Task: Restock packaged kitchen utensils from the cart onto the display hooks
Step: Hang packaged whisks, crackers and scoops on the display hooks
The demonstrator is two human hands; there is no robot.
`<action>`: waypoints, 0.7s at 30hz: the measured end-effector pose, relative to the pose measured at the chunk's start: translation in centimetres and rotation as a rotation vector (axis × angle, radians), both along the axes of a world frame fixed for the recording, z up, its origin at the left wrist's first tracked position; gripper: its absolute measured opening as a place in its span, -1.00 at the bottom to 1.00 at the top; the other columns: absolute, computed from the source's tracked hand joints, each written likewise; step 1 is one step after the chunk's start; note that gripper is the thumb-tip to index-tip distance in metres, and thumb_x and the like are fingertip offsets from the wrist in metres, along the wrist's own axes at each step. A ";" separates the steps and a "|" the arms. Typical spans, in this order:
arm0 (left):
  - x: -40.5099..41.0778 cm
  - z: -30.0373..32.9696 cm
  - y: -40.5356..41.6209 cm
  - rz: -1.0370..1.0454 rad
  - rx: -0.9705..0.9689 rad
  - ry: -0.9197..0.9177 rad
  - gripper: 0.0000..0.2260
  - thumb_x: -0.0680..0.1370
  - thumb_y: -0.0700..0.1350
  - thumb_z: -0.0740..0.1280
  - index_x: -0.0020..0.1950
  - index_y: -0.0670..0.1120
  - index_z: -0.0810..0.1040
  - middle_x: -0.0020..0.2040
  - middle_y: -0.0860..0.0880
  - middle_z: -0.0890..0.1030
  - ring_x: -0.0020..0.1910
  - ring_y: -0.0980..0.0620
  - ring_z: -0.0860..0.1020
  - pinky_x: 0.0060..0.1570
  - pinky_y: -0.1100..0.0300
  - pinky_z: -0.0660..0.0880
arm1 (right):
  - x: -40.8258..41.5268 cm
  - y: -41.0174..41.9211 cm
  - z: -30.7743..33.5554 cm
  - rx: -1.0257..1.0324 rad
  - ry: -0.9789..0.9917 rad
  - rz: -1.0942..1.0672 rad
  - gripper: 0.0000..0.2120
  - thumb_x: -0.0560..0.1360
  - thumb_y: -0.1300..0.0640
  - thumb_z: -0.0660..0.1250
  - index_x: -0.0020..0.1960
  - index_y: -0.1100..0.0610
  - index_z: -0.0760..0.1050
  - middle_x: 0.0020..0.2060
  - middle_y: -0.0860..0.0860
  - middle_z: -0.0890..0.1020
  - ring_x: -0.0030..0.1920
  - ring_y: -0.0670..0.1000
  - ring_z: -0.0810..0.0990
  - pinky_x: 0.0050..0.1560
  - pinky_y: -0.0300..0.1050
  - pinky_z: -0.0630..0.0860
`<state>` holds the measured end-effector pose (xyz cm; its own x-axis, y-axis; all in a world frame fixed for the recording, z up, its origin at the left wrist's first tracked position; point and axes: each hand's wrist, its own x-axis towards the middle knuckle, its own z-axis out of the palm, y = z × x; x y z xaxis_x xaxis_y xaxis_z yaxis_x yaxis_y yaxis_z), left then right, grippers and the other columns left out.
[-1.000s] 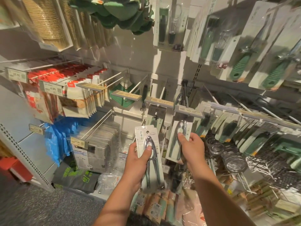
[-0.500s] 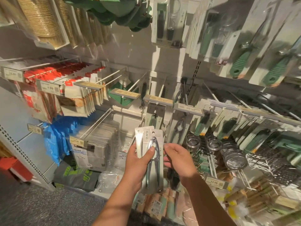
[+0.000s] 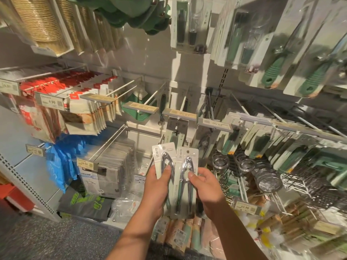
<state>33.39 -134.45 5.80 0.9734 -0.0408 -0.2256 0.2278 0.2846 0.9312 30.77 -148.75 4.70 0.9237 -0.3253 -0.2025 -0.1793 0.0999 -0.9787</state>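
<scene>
Two carded packs, each with a shiny metal nutcracker, are held side by side in front of the display. My left hand (image 3: 156, 186) grips the left nutcracker pack (image 3: 163, 158), thumb on its face. My right hand (image 3: 205, 186) grips the right nutcracker pack (image 3: 185, 184), thumb pressed on the metal tool. Above them a display hook (image 3: 210, 107) with a price tag strip (image 3: 214, 124) sticks out from the back wall, carrying a pack of the same kind further back. The cart is out of sight.
Neighbouring hooks carry red-and-white packets (image 3: 56, 102) at left, grey packs (image 3: 114, 166) lower left, green-handled tools (image 3: 272, 72) upper right. Glass lids (image 3: 266, 177) and wire racks (image 3: 315, 184) hang at right. Rolled goods (image 3: 180, 233) stand below my hands. Grey speckled floor (image 3: 56, 241) lies lower left.
My right hand came down from the hook, where it held a pack, and took one pack off the stack in my left hand. Both packs now sit side by side.
</scene>
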 end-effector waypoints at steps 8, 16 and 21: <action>0.3 0.3 0.0 -0.054 -0.001 0.038 -0.80 0.69 -0.19 0.28 0.26 0.01 0.57 0.06 0.04 0.74 -0.02 0.13 0.72 -0.10 0.22 0.59 | 0.3 -2.0 1.3 -0.003 -0.123 -0.191 -0.83 0.66 0.22 0.31 0.24 0.13 0.55 0.07 0.06 0.75 0.16 0.12 0.70 0.31 0.20 0.56; 0.1 0.8 0.0 -0.138 0.006 0.009 -0.82 0.69 -0.23 0.28 0.21 -0.02 0.58 -0.05 0.12 0.76 -0.09 0.17 0.72 -0.23 0.38 0.56 | 1.3 -3.1 3.0 -0.031 -0.159 -0.277 -0.65 0.65 0.08 0.35 0.42 0.06 0.47 0.33 -0.01 0.62 0.37 0.00 0.56 0.46 0.15 0.44; 0.1 1.1 0.3 -0.138 0.015 -0.015 -0.82 0.68 -0.26 0.29 0.18 -0.03 0.61 -0.05 0.10 0.76 -0.10 0.18 0.72 -0.23 0.41 0.55 | 2.4 -3.1 3.4 -0.053 -0.174 -0.296 -0.53 0.63 -0.01 0.36 0.51 0.03 0.39 0.46 -0.04 0.49 0.46 -0.03 0.45 0.51 0.13 0.37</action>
